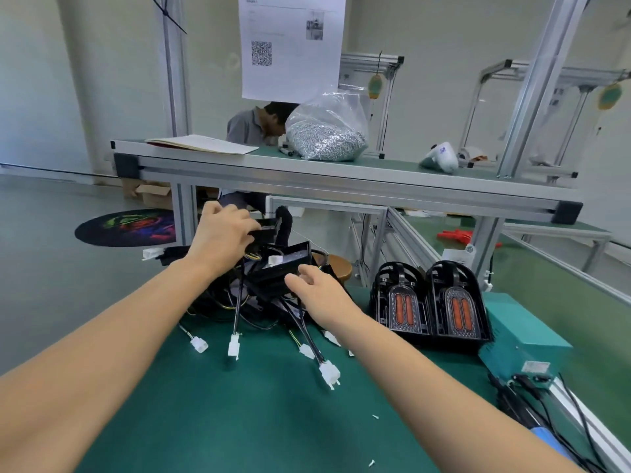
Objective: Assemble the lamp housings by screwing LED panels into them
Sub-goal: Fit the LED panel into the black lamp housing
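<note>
A heap of black LED panels (273, 271) with black cables and white plug connectors (234, 344) lies at the far edge of the green table (239, 421). My left hand (222, 233) grips a black panel (268, 227) at the top of the heap, lifted slightly. My right hand (321, 295) reaches into the heap from the right, fingers loosely spread and touching a panel's edge. Two black lamp housings (430, 298) with orange-red lenses stand side by side to the right of the heap.
A teal box (522, 336) with cables sits at the right edge. A blue-handled tool (553, 442) lies near the right corner. Small screws (372, 463) dot the mat. Beyond, a conveyor frame (341, 179) carries a bag of screws (327, 138); a person sits behind it.
</note>
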Motion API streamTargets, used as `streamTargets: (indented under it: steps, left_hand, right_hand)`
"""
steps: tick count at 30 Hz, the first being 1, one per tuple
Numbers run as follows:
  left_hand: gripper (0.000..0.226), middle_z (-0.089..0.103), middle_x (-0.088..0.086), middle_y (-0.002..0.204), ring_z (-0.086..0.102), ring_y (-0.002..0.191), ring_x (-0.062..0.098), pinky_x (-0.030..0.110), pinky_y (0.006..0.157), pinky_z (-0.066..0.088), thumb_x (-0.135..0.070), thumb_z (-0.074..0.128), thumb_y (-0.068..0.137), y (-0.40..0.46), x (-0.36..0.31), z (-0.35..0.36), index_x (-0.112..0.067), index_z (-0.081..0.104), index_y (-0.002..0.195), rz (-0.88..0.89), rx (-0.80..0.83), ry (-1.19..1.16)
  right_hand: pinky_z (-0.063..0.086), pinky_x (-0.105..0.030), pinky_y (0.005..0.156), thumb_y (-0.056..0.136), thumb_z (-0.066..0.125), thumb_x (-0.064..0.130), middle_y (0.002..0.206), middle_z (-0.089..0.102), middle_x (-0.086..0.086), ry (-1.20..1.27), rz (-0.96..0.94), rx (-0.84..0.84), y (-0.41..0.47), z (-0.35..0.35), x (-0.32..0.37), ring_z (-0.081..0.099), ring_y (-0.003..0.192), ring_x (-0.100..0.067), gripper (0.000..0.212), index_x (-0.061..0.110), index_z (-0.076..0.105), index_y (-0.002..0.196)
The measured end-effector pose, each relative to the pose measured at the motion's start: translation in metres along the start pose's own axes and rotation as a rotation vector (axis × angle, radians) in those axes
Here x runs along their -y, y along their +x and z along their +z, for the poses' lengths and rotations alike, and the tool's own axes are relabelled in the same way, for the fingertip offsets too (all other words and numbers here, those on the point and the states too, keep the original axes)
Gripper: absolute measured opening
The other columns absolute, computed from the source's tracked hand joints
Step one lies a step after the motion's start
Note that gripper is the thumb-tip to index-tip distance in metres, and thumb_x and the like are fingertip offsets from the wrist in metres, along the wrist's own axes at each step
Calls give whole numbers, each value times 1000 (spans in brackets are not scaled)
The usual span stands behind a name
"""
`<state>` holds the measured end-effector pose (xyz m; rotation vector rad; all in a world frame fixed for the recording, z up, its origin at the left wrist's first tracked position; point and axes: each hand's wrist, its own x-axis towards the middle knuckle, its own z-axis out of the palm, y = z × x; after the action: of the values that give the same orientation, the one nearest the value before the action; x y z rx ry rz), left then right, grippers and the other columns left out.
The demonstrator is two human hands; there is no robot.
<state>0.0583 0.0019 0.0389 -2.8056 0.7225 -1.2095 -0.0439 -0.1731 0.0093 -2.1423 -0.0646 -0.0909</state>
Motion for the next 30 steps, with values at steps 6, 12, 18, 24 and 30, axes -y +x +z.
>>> streamTargets:
  steps: [6, 12, 18, 24, 30]
  left_hand:
    - [12, 67, -1, 79, 60, 78, 27, 38, 80, 27, -4, 69, 80, -40, -51, -55, -14, 72, 86, 210, -347, -107]
    - [27, 67, -2, 87, 50, 89, 21, 33, 81, 30, 5, 71, 74, -108, -120, -60, -15, 74, 92, 174, -454, -259]
    - [10, 47, -12, 95, 47, 87, 13, 21, 80, 31, -26, 61, 83, -195, -160, -52, -26, 57, 92, -95, -290, -715]
    - [13, 64, -18, 92, 58, 86, 2, 16, 78, 42, -34, 55, 94, -220, -162, -33, -44, 59, 85, -760, 266, -1271]
    - [44, 62, -22, 115, 54, 113, 1, 35, 99, 38, -65, 49, 79, -215, -163, -18, -40, 57, 114, -841, 560, -1432]
  right_hand:
    - [49, -42, 95, 96, 45, 55, 125, 56, -9, 869, 151, 130, -4, -15, 25, 57, 111, -26, 60, 17, 45, 142]
    - [54, -29, 60, 96, 50, 6, 86, 67, -1, 873, 62, 26, -44, -25, -3, 63, 63, -15, 14, 16, 58, 104]
    - [52, -23, 51, 96, 51, 6, 102, 72, 3, 794, 59, -40, -100, -36, -74, 68, 76, -13, 28, 20, 61, 118]
    - [58, -27, 69, 96, 51, 5, 113, 73, -2, 797, 217, 0, -139, -28, -125, 71, 90, -17, 29, 18, 62, 121]
    - [57, -33, 80, 97, 52, 7, 112, 72, -7, 765, 270, 72, -142, -5, -133, 68, 92, -23, 28, 14, 61, 123]
